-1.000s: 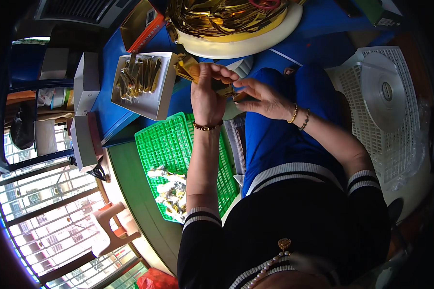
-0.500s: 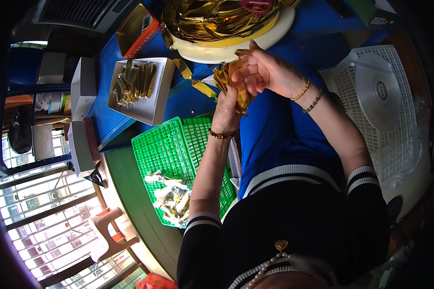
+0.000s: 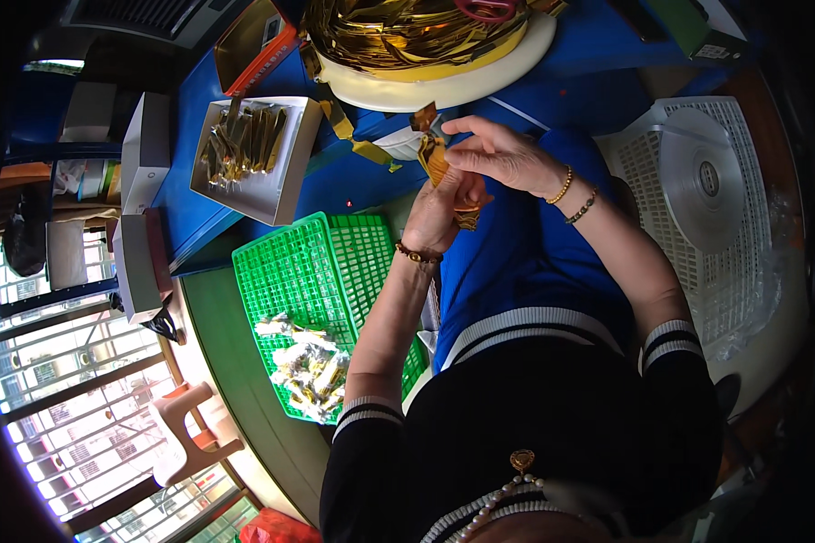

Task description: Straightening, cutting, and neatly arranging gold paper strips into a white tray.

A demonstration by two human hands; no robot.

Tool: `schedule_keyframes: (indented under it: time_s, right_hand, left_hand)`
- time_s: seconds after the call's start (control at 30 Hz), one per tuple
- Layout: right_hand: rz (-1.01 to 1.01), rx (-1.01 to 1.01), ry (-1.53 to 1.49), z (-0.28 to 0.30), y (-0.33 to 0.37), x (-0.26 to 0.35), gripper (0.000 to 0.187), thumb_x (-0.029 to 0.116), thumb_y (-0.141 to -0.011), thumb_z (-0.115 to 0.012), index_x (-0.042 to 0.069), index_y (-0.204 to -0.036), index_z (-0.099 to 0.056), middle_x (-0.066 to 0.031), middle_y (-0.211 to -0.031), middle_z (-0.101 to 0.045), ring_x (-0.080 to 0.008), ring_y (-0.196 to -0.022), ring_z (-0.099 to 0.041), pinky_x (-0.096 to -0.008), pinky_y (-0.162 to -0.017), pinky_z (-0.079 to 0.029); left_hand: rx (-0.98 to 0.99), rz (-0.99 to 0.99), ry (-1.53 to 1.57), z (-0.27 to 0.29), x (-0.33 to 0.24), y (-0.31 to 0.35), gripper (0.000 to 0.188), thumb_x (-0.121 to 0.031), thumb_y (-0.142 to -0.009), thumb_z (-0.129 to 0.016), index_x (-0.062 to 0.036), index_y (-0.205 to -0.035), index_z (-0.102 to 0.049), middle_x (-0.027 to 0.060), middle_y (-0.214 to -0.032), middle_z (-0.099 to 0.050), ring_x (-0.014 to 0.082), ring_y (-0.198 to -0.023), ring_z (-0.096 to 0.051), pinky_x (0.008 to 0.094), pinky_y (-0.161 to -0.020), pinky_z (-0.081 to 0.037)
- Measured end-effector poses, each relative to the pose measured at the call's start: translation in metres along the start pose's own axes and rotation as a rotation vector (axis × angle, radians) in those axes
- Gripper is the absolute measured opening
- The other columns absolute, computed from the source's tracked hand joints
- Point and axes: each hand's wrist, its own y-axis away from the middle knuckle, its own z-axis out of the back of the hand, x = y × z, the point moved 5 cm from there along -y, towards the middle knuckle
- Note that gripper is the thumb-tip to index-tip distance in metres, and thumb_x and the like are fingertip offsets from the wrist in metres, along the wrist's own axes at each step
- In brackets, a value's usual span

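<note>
Right now the left hand (image 3: 433, 215) grips a crinkled gold foil piece (image 3: 433, 159), its upper end poking out past the thumb! Close in comes the right hand (image 3: 509, 165), fingers bent at the foil; whether they pinch it, can't tell. Just beyond: gold strips (image 3: 398, 36) heaped above a white round base (image 3: 417, 95). Leftward, a white box (image 3: 301, 165) holds more foil strips (image 3: 244, 140); nearer, silvery bundles (image 3: 308, 371) lie in a green basket (image 3: 285, 271). Far right, a pale disc (image 3: 702, 176) leans in a white crate (image 3: 750, 235).

The gold piece (image 3: 434, 161) looks like glossy foil (creased, too), the green basket (image 3: 339, 273) like smooth plastic.
</note>
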Motion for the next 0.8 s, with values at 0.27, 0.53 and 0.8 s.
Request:
schedule_keyframes:
  time_s: [0.27, 0.53, 0.8]
  right_hand:
    - [-0.256, -0.073, -0.133, -0.009, 0.003, -0.026, 0.046, 0.019, -0.086, -0.063, -0.007, -0.12, -0.046, -0.0121, -0.088, -0.066, -0.0114, -0.045, -0.057, -0.0218, -0.033, -0.042]
    - [-0.323, -0.117, -0.035, -0.014, 0.014, -0.021, 0.033, 0.012, -0.082, -0.066, 0.002, -0.112, -0.054, -0.0084, -0.086, -0.066, -0.0152, -0.075, -0.063, -0.0286, -0.069, -0.051]
    - [0.721, -0.26, 1.189, -0.019, 0.029, 0.025, 0.046, 0.013, -0.073, -0.069, 0.011, -0.117, -0.056, -0.0117, -0.136, -0.041, -0.0306, -0.127, -0.039, -0.0423, -0.101, -0.035]
  left_hand:
    - [0.129, -0.034, -0.155, -0.011, 0.022, 0.007, 0.034, -0.034, -0.097, -0.045, -0.0044, -0.082, -0.052, 0.0057, -0.079, -0.058, 0.0133, -0.07, -0.054, 0.0255, -0.062, -0.044]
    - [-0.033, -0.039, -0.179, -0.003, 0.008, 0.021, 0.018, -0.018, -0.096, -0.044, -0.0037, -0.091, -0.054, 0.0072, -0.075, -0.063, 0.0104, -0.056, -0.055, 0.0203, -0.051, -0.042]
    - [-0.121, 0.157, -0.138, 0.008, 0.025, 0.025, 0.015, -0.018, -0.094, -0.045, -0.0048, -0.097, -0.051, 0.0063, -0.075, -0.059, 0.0117, -0.056, -0.055, 0.0218, -0.046, -0.039]
